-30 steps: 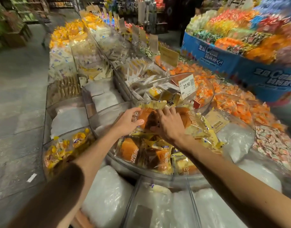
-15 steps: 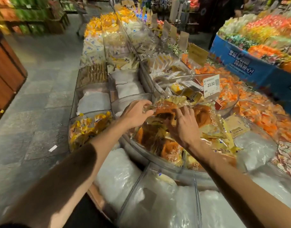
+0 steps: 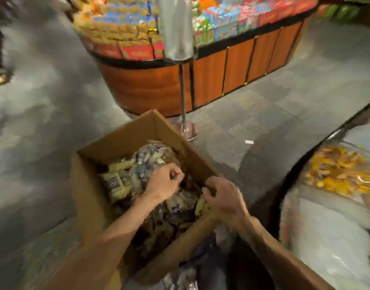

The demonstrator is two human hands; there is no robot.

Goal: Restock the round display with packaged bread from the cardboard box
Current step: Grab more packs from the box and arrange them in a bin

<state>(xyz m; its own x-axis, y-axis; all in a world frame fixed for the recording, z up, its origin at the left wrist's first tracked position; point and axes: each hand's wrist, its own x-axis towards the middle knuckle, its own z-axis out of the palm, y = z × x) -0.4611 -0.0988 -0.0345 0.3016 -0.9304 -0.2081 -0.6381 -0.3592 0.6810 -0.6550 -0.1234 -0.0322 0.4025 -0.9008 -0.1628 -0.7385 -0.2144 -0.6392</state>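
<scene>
An open cardboard box [image 3: 92, 185] stands on the floor below me, filled with packaged bread [image 3: 121, 181] in yellow-and-clear wrappers. My left hand [image 3: 164, 183] is down in the middle of the box, fingers curled into the packets. Against the box's right wall, my right hand [image 3: 225, 197] has its fingers and thumb curled round a yellowish packet [image 3: 201, 205]. The display [image 3: 284, 185] curves along the right edge; one clear bin [image 3: 343, 174] in it holds yellow-orange packets. Motion blur hides the finer detail.
A round wooden stand [image 3: 211, 80] stacked with colourful snacks is across the grey tiled aisle. A metal pole [image 3: 182, 91] on a round base stands just behind the box. White bags [image 3: 330, 233] fill the display's lower bins. A paper scrap [image 3: 249, 141] lies on the floor.
I have turned left and down from the display to the box on the floor. Both hands left the bread packets on the display and now reach into the box.
</scene>
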